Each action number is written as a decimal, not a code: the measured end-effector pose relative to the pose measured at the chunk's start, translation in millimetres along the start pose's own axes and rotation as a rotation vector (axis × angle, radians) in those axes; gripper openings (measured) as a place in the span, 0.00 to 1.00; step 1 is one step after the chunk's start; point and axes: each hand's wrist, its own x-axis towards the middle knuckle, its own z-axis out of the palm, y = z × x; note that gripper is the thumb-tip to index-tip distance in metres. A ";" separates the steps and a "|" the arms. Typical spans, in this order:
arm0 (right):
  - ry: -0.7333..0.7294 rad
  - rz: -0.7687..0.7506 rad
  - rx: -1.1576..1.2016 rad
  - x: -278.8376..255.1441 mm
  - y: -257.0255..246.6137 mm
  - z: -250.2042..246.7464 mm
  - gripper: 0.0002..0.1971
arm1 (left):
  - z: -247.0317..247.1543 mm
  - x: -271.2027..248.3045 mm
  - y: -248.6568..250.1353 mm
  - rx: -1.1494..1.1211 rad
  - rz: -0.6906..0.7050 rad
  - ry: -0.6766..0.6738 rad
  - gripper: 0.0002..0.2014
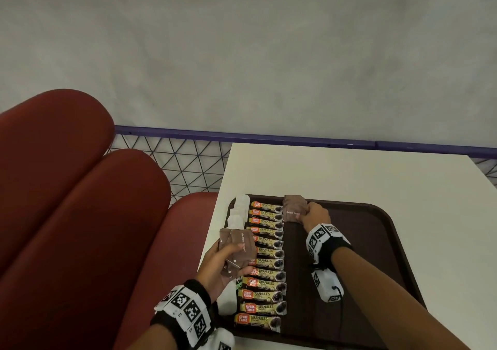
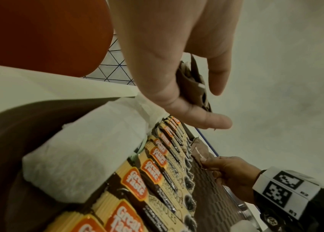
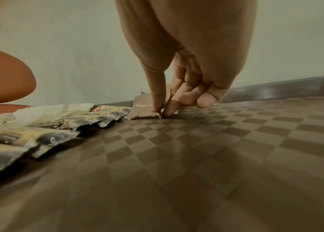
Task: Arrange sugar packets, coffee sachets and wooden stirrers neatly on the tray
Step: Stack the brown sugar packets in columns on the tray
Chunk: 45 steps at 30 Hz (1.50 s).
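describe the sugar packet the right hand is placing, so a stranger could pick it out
On the dark brown tray, a column of coffee sachets runs down the left side. At its far end, just right of the top sachets, lies a brown sugar packet pinched at its corner by the right hand. It is the only brown packet on the tray; the others are in the left hand.

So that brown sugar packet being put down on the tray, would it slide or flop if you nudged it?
Probably light and a bit floppy: the sugar packet bends slightly where the right hand pinches its corner. It likely slides easily, since the tray looks glossy. It lies flat, so it shouldn't roll.
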 end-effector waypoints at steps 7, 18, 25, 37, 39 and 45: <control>0.054 -0.011 0.015 -6.6 2.1 -3.2 0.20 | 2.4 -1.7 1.6 0.010 0.013 0.019 0.11; -0.119 -0.217 0.371 -76.3 -5.7 -12.9 0.13 | 14.3 -6.3 -7.3 0.053 0.084 0.020 0.14; -0.427 -0.342 0.529 -108.9 -8.0 2.7 0.08 | 25.2 -9.4 -14.7 0.088 0.115 -0.019 0.16; -0.247 -0.199 0.640 -87.2 4.7 -18.6 0.12 | 20.9 -7.1 -15.0 -0.021 0.009 0.001 0.15; -0.119 -0.162 0.575 -76.1 12.2 -22.2 0.11 | 16.4 -6.1 -13.5 -0.027 0.017 0.003 0.15; 0.024 -0.023 0.432 -47.5 24.2 -27.5 0.07 | 9.2 -5.9 -9.5 -0.019 0.037 0.009 0.11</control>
